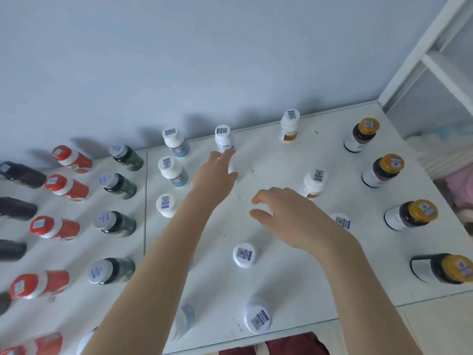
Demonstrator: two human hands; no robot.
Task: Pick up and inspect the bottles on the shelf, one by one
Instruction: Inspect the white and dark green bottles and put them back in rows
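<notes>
Bottles point(290, 126) upright, caps up, long axis vertical

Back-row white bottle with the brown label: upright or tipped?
Upright. The white plastic bottle with the brown label stands on its base on the white shelf, stickered cap on top.

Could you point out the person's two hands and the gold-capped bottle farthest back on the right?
left hand point(216, 172): head view, on the back of the hand.
right hand point(289, 216): head view, on the back of the hand.
gold-capped bottle point(361, 135): head view, on its dark body below the cap.
</notes>
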